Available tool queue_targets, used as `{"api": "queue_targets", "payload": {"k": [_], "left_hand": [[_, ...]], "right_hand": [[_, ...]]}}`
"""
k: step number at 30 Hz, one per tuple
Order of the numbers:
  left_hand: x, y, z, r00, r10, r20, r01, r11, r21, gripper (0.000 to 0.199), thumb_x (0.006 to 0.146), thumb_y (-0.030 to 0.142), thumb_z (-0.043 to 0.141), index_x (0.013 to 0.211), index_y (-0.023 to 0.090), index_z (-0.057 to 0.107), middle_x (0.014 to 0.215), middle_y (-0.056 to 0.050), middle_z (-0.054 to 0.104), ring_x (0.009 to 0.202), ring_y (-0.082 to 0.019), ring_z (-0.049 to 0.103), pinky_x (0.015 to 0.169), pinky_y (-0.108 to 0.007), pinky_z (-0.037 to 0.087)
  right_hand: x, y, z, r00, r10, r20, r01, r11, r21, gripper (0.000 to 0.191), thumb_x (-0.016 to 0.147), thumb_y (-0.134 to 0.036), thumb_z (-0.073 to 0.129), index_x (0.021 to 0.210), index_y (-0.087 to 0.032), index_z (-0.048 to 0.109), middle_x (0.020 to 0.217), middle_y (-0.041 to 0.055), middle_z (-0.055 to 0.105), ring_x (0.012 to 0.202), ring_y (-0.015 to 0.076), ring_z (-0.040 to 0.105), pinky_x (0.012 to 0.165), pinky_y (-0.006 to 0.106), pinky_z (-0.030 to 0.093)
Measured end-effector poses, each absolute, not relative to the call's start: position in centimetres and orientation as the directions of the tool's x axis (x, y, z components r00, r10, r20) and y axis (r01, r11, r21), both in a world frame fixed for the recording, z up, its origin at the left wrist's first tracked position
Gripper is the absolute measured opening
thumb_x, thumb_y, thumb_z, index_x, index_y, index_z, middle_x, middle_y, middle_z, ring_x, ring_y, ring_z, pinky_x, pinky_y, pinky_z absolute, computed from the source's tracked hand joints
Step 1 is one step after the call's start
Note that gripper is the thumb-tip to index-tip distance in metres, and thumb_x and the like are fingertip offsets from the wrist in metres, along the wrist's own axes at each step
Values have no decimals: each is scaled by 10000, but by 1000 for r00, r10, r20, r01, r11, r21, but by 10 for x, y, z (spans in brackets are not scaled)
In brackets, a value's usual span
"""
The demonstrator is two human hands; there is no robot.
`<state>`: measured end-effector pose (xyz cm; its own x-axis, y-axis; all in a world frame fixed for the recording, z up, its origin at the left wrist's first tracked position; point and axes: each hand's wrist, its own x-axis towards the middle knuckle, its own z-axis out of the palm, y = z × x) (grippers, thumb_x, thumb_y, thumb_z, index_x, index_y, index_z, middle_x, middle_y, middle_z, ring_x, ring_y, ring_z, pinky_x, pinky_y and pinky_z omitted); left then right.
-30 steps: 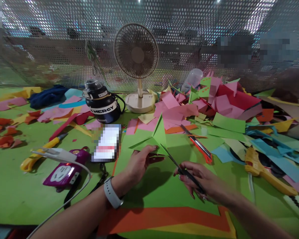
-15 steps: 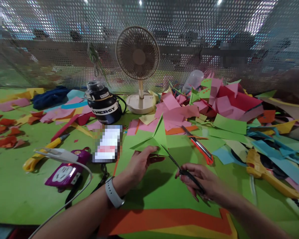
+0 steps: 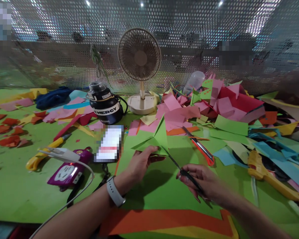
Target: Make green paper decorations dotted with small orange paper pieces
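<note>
My left hand (image 3: 142,162), with a pale watch strap at the wrist, pinches the lower edge of a folded green paper (image 3: 160,132) between thumb and fingers. Dark-handled scissors (image 3: 190,179) are gripped in my right hand (image 3: 198,181), their blades pointing up and left to the paper's lower right part. Whether the blades are parted is hard to tell. Beneath both hands lies a larger green sheet (image 3: 164,192) over orange and yellow sheets (image 3: 169,220).
A red utility knife (image 3: 201,149) lies right of centre. Left are a phone (image 3: 109,144), a purple power strip (image 3: 69,169) and a yellow-handled cutter (image 3: 45,154). A bottle (image 3: 106,108) and fan (image 3: 139,56) stand behind. Paper scraps (image 3: 175,109) and a yellow glue gun (image 3: 269,176) lie rightward.
The whole view has shifted slightly, with things appearing a little further right. Both hands keep their holds on the paper and the scissors.
</note>
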<state>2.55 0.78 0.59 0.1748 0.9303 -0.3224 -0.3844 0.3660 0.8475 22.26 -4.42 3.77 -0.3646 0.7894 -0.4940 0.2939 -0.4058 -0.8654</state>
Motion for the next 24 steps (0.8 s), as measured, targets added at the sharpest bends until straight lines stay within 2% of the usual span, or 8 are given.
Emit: {"api": "queue_targets", "payload": {"k": [5, 10, 16, 19, 24], "left_hand": [[26, 8, 7, 147, 929, -340, -385, 370, 845, 114, 710, 282, 668, 674, 175, 683, 778, -65, 704, 780, -226, 676, 743, -334, 507], [25, 8, 3, 153, 932, -328, -388, 362, 847, 122, 712, 290, 680, 650, 185, 689, 713, -57, 695, 746, -234, 678, 724, -337, 512], [22, 3, 5, 169, 939, -300, -269, 336, 902, 140, 739, 300, 649, 691, 188, 718, 793, -75, 725, 751, -242, 691, 695, -317, 488], [21, 0, 9, 172, 935, -311, -216, 344, 914, 121, 722, 276, 644, 663, 196, 713, 707, -68, 719, 721, -249, 692, 647, -303, 467], [19, 1, 6, 200, 932, -302, -232, 344, 910, 114, 725, 279, 637, 676, 215, 718, 642, -65, 715, 714, -256, 682, 599, -294, 453]], "right_hand": [[224, -45, 35, -371, 791, -486, 313, -387, -868, 436, 759, -580, 636, 847, -158, 579, 446, -105, 448, 320, 16, 300, 309, 158, 225], [225, -46, 29, -373, 800, -470, 309, -371, -876, 391, 775, -533, 652, 856, -156, 587, 491, -86, 478, 352, 21, 359, 322, 143, 232], [225, -46, 27, -363, 798, -482, 294, -393, -871, 381, 751, -508, 690, 885, -164, 595, 542, -72, 505, 383, 30, 437, 321, 126, 233], [225, -46, 26, -370, 796, -479, 284, -394, -874, 410, 750, -536, 678, 891, -160, 596, 511, -77, 485, 375, 31, 417, 319, 132, 225], [227, -47, 22, -381, 799, -466, 271, -385, -882, 443, 774, -586, 622, 895, -162, 585, 474, -92, 448, 356, 23, 365, 324, 134, 215]]}}
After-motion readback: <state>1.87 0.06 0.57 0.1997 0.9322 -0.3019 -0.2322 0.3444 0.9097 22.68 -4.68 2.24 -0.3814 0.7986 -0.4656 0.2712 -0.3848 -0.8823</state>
